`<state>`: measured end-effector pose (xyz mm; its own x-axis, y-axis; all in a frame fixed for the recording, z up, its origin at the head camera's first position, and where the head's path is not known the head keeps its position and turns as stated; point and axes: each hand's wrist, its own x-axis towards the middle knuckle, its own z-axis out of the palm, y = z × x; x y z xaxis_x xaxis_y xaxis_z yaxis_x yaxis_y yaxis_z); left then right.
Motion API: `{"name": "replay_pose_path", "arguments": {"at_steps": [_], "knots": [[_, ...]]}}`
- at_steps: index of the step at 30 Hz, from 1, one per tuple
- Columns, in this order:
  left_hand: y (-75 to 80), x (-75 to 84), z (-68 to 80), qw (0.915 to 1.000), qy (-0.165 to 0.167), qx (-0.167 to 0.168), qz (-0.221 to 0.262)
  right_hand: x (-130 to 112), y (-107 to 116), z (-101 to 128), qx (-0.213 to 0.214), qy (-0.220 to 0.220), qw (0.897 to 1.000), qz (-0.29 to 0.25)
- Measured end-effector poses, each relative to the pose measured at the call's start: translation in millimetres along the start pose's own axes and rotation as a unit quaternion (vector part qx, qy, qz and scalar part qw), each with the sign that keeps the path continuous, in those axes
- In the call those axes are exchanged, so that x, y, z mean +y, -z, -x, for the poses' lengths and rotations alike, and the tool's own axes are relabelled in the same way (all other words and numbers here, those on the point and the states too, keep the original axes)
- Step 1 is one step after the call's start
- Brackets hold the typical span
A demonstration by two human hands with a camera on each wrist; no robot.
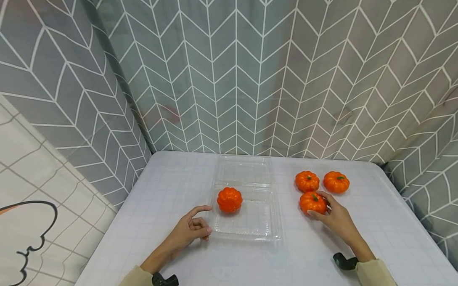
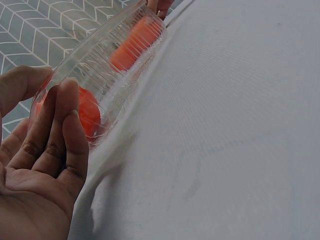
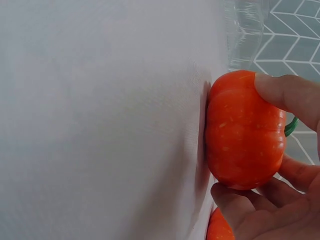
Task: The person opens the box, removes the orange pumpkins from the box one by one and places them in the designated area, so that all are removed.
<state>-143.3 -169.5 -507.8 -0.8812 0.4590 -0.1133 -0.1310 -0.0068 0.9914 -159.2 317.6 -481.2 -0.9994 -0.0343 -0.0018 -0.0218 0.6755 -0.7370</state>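
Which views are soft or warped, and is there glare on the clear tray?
Head view: sharp, wide-angle bend at the edges, even light, faint shadows, little glare on the tray. Left wrist view: left hand blurred up close, tray ribs glint. Right wrist view: pumpkin sharp, cloth soft, right hand slightly blurred.

two bare hands, beige sleeves, black wrist mounts

the left hand (image 1: 189, 231) and right hand (image 1: 334, 216) are bare, without gloves or rings. each forearm ends in a pale beige fabric sleeve (image 1: 377, 279) at the bottom of the frame. a small black plastic camera mount (image 1: 344, 261) sits at each wrist.
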Motion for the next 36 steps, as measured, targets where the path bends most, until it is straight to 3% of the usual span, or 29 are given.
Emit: {"name": "replay_pose_path", "arguments": {"at_steps": [9,15,24,36], "knots": [[0.5,-0.2,-0.7,1.0,-0.004,-0.002,0.0,-5.9,9.1,1.9,-0.006,0.008,1.0,0.022],[0.4,0.0,-0.8,0.9999,-0.01,-0.005,0.0,-15.2,18.0,-1.9,0.022,0.01,0.999,0.03],[-0.3,-0.9,-0.8,1.0,-0.007,-0.005,-0.003,-31.6,22.9,-5.7,0.08,0.081,0.993,0.027],[0.2,-1.4,-1.8,1.0,-0.004,-0.001,-0.002,-55.1,12.0,-12.2,0.068,0.126,0.99,-0.015]]}}
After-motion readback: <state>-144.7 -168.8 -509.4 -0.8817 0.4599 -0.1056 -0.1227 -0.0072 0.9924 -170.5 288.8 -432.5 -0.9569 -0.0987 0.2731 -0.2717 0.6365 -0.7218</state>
